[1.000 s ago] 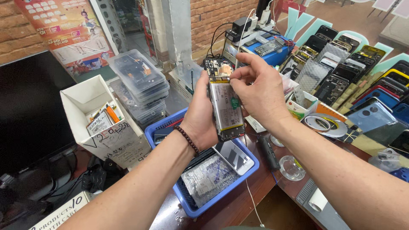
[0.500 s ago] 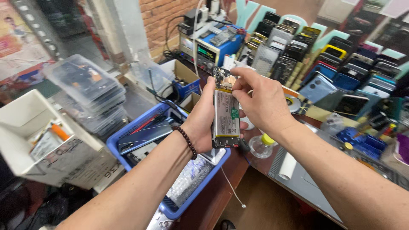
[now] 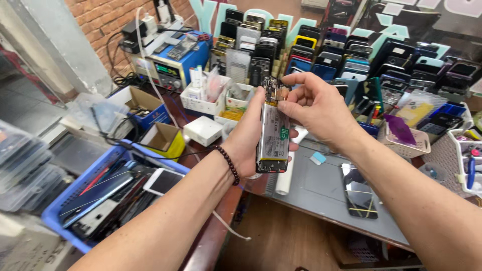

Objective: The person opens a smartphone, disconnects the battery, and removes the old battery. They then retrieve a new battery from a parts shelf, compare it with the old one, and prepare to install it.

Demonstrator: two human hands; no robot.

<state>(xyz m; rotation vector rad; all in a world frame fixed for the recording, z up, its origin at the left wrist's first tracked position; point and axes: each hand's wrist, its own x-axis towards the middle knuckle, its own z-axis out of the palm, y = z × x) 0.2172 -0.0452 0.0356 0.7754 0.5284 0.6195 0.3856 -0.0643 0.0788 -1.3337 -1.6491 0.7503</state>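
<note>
Opened phone [image 3: 272, 131], still clamped upright in left hand [image 3: 251, 138], right hand [image 3: 316, 108] fingertips still pinched at its top; view had swung rightward.

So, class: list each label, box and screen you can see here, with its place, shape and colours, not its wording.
Opened phone, in left hand: grey battery, green sticker.
Blue bench meter, back left: small lit display.
White square box, centre table.
Yellow open carton, beside it.
Dark phone screen, on grey mat.
</note>
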